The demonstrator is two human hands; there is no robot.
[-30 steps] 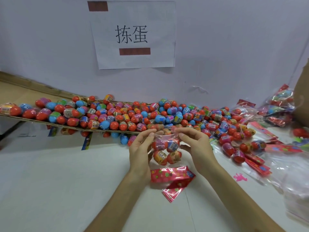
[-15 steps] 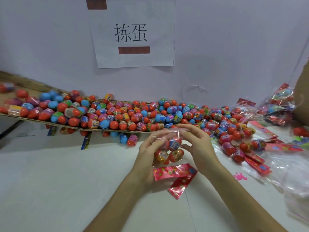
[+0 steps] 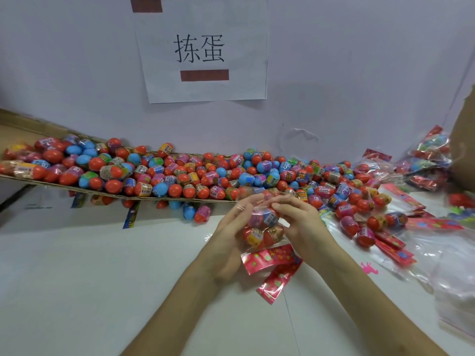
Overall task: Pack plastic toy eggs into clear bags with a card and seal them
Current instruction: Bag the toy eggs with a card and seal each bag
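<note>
A clear bag (image 3: 263, 228) with several toy eggs inside hangs between my hands above the white table. My left hand (image 3: 231, 227) grips its left side, and my right hand (image 3: 299, 222) pinches its top edge from the right, fingertips nearly meeting. A red patterned card (image 3: 268, 258) lies on the table just below the bag, with a second red strip (image 3: 279, 281) under it. A long heap of loose eggs (image 3: 180, 173) covers a cardboard sheet (image 3: 15, 179) behind my hands.
Sealed egg bags (image 3: 426, 160) pile up at the far right against a brown box (image 3: 465, 140). Red cards (image 3: 395, 249) and empty clear bags (image 3: 452, 281) lie at the right. Two eggs (image 3: 196, 213) sit below the cardboard's edge. A paper sign (image 3: 203, 50) hangs on the wall.
My hands have drawn together over the bag's top, and the bag has risen slightly. More eggs have rolled down the cardboard on the left.
</note>
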